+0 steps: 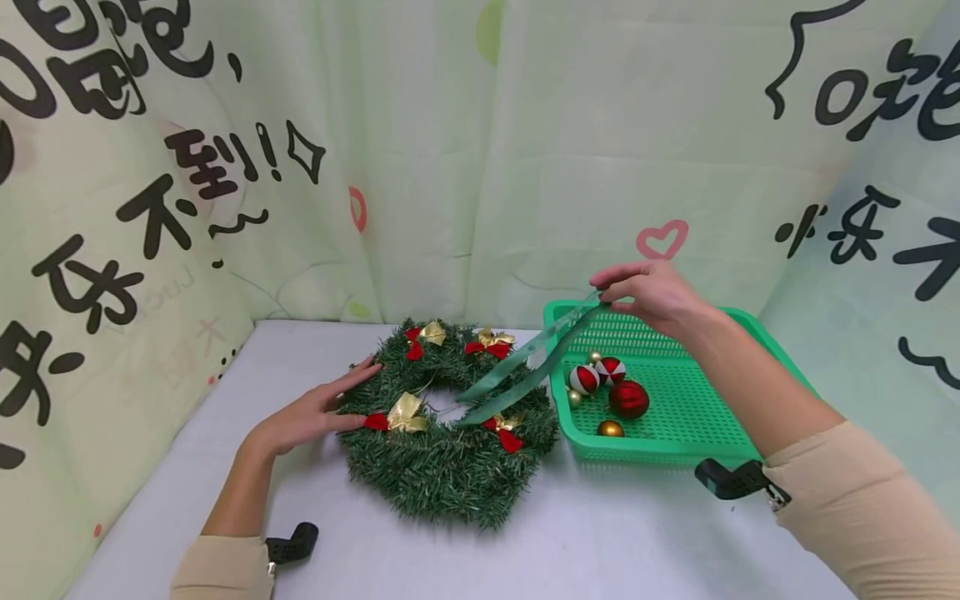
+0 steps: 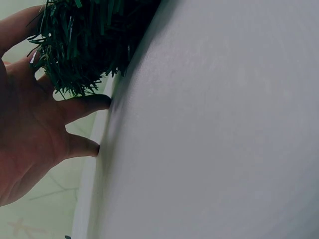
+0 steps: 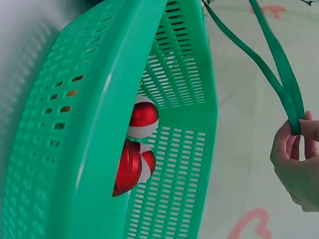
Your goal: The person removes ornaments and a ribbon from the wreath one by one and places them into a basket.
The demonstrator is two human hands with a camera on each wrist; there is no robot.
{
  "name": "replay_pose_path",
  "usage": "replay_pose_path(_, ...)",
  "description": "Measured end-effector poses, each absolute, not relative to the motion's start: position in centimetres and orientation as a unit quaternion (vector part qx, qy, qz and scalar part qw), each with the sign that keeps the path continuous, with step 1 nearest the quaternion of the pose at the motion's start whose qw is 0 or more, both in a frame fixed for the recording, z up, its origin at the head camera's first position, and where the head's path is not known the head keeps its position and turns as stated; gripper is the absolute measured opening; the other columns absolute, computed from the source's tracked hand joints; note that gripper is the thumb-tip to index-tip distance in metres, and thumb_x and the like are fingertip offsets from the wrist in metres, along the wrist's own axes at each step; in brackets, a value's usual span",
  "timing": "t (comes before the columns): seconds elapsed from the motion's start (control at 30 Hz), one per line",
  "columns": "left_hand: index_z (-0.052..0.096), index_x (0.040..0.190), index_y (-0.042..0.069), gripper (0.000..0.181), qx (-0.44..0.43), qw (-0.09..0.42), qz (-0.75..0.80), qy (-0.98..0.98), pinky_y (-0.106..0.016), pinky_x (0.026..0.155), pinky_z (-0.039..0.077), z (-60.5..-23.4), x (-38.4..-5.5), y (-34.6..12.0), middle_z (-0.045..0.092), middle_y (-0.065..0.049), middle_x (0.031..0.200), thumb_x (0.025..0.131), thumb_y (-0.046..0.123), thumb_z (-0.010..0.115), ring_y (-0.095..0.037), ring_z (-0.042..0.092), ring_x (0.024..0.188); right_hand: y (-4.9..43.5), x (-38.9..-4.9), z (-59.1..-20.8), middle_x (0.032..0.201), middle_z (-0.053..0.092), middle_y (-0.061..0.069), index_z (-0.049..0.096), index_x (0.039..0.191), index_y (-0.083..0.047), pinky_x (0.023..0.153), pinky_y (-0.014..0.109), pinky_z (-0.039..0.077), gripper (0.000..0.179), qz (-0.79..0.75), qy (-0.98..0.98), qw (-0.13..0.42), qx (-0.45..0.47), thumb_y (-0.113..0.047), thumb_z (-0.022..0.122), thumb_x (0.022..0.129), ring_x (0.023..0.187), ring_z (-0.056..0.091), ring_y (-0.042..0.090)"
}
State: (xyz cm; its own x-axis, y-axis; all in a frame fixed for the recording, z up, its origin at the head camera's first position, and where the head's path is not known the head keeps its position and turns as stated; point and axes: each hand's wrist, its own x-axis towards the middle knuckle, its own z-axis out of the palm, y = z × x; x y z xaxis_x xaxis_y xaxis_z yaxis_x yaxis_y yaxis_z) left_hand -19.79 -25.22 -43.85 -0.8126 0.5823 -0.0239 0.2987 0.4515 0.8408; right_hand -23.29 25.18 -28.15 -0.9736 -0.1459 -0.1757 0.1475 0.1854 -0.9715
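Observation:
A green wreath (image 1: pixel 442 479) lies on the table, dressed with several small red and gold bows (image 1: pixel 405 414). My left hand (image 1: pixel 315 412) rests against its left side with the fingers spread; in the left wrist view, fingers (image 2: pixel 82 107) reach along the edge of the greenery (image 2: pixel 84 45). Between thumb and fingertips, my right hand (image 1: pixel 652 296) pinches a green ribbon (image 1: pixel 540 367), raised above the basket's back left corner. Two strands of the ribbon slope down to the wreath's centre. The right wrist view shows the pinched ribbon (image 3: pixel 279 59) folded at the fingertips.
A green plastic basket (image 1: pixel 675 454) stands right of the wreath. Inside its left part sit a large red ball (image 1: pixel 628 400), two red and white balls (image 1: pixel 584 379), and small gold balls (image 1: pixel 611 428). A printed curtain (image 1: pixel 420 167) hangs behind the white table (image 1: pixel 600 533).

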Motion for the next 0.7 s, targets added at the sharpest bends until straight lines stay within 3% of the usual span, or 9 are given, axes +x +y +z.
replay_pose_path(0.4, 0.027, 0.167, 0.029, 0.078, 0.261, 0.154, 0.445, 0.843, -0.077, 0.119, 0.019, -43.8, -19.8, -25.2, 0.007, -0.005, 0.177, 0.101, 0.033, 0.068, -0.043, 0.005, 0.161, 27.8, -22.9, -27.2, 0.112, 0.067, -0.008, 0.081, 0.090, -0.023, 0.123, 0.051, 0.036, 0.026, -0.682, 0.729, 0.047, 0.040, -0.007, 0.064, 0.102, 0.122, 0.050, 0.020)
replay_pose_path(0.7, 0.027, 0.167, 0.028, 0.077, 0.264, 0.154, 0.446, 0.841, -0.077, 0.119, 0.019, -43.9, -20.0, -25.3, 0.007, -0.005, 0.177, 0.102, 0.033, 0.068, -0.044, 0.005, 0.161, 30.0, -22.5, -26.8, 0.129, 0.055, -0.003, 0.083, 0.089, -0.023, 0.123, 0.044, 0.035, 0.024, -0.714, 0.695, 0.003, 0.089, -0.009, 0.067, 0.101, 0.118, 0.053, 0.016)
